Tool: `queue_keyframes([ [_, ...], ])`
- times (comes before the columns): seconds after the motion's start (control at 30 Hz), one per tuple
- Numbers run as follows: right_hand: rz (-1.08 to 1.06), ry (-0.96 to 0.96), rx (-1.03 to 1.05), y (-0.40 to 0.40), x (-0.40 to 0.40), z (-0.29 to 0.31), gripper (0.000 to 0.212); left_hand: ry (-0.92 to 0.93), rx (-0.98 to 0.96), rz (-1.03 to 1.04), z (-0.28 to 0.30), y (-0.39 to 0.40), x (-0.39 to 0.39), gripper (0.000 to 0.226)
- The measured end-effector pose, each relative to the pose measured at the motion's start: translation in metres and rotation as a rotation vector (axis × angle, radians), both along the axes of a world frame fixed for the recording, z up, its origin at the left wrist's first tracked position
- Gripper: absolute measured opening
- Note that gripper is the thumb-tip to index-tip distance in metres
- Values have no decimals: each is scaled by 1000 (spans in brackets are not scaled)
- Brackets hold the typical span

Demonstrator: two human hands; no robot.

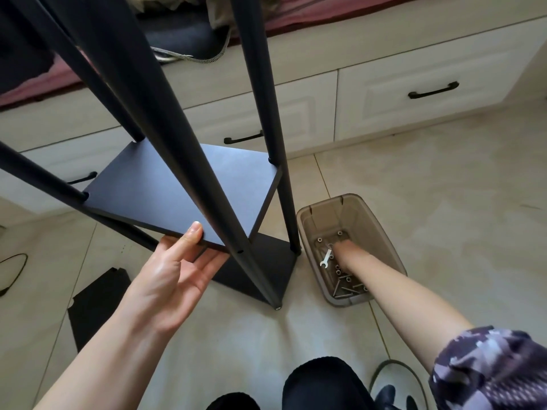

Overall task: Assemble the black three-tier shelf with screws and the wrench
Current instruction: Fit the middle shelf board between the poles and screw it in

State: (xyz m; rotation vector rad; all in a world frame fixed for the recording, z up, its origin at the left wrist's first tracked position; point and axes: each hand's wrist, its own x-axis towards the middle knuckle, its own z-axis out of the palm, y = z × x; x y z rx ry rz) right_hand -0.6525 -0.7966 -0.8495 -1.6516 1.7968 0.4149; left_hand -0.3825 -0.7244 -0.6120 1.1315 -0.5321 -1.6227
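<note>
The bottom board is on, and my left hand (174, 279) holds the middle board (189, 190) up by its edge — thumb on top, fingers under. My right hand (344, 250) digs in the bin (381, 229) by the wrench (325, 258) and screws (343, 287) — I cannot tell its grip. Top board (97, 303) waits on the floor.

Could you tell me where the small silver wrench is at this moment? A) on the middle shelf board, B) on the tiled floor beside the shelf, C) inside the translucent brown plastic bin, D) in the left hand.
C: the small silver wrench lies on the bottom of the translucent brown plastic bin, among the screws and beside the right hand reaching in.
</note>
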Motion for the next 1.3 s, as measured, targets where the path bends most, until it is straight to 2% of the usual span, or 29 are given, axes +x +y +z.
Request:
queue_keyframes([
  [0.17, 55, 47, -12, 1, -2, 6, 43, 5, 9, -1, 1, 0, 0, 56],
  [0.3, 75, 75, -73, 6, -6, 16, 36, 11, 15, -6, 1, 0, -1, 61],
  [0.47, -3, -41, -234, 17, -6, 53, 24, 21, 49, 17, 2, -1, -2, 49],
  [0.7, -332, -568, -619, 64, 6, 152, 8, 43, 71, 62, 5, 1, -6, 46],
  [0.83, -445, -976, -628, 103, 25, 207, 12, 62, 78, 94, 5, 0, -15, 46],
  [0.9, -436, -1082, -643, 119, 39, 225, 14, 75, 84, 112, 5, 0, -19, 46],
  [1.3, -438, -1032, -732, 138, 74, 232, 10, 91, 58, 175, -1, 1, -27, 46],
])
